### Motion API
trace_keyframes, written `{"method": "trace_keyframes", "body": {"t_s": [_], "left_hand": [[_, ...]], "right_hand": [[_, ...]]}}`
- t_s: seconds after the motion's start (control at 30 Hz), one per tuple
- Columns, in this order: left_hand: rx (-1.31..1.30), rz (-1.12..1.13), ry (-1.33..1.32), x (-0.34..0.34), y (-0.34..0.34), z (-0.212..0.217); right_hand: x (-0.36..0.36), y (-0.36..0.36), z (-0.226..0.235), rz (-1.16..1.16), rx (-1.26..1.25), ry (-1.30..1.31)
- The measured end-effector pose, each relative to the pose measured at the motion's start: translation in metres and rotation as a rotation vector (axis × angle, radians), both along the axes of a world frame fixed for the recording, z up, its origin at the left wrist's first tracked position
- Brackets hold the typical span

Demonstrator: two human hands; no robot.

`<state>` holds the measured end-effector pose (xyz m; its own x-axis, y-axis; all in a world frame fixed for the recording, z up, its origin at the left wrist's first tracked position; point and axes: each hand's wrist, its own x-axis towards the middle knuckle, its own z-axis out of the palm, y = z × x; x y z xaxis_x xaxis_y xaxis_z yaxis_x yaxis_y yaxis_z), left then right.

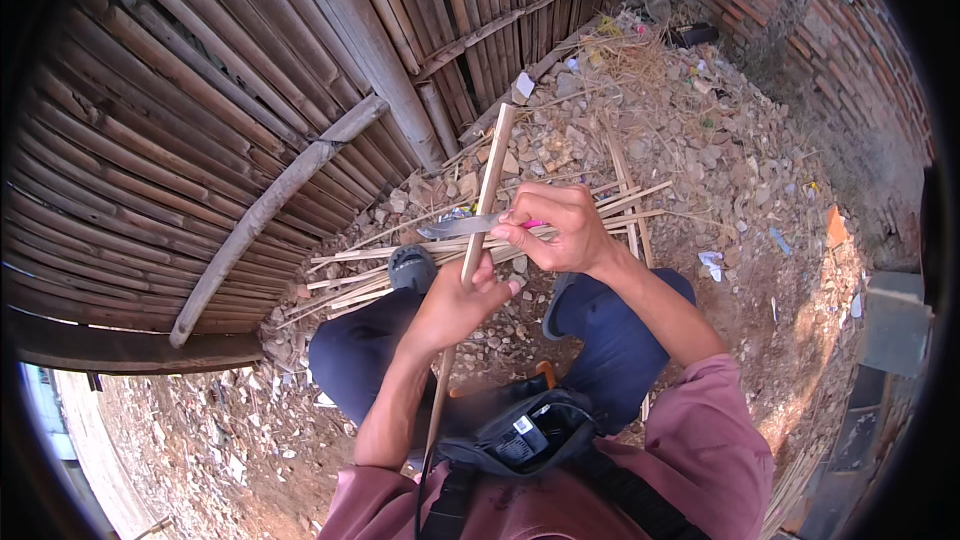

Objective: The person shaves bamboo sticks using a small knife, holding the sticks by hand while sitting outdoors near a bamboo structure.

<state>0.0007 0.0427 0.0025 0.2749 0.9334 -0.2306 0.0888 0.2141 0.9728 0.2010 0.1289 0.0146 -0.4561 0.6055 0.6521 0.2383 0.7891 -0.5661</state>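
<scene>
A long, pale bamboo strip [492, 165] slants up from beside my lap, its far end above both hands. My left hand [450, 310] is closed round it below its middle. In my right hand [558, 228] is a knife with a curved metal blade [455, 227]; a bit of pink handle shows by the fingers. The blade lies across the strip just above my left hand, its tip pointing left. Whether the edge has cut into the wood I cannot tell.
Several more cut strips [630, 202] lie on the stony ground between and beyond my feet. A dark open pouch [530, 430] sits at my waist. On the left rises a bamboo wall [180, 140] with a crosswise pole [270, 205]; a brick wall [860, 50] stands far right.
</scene>
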Motion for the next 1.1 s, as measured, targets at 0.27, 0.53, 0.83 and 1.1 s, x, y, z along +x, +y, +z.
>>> {"method": "trace_keyframes", "body": {"t_s": [0.27,0.53,0.83,1.1], "left_hand": [[0.106,0.054,0.136,0.0,-0.004,-0.011],[0.149,0.1,0.241,0.0,-0.003,-0.005],[0.076,0.086,0.248,-0.004,-0.005,-0.009],[0.089,0.093,0.259,0.001,-0.005,-0.003]], "right_hand": [[-0.005,0.003,-0.006,-0.074,0.093,0.026],[-0.005,0.006,-0.002,-0.127,0.114,-0.002],[0.022,0.041,0.012,-0.339,0.126,0.033],[0.022,0.039,0.01,-0.321,0.145,0.054]]}}
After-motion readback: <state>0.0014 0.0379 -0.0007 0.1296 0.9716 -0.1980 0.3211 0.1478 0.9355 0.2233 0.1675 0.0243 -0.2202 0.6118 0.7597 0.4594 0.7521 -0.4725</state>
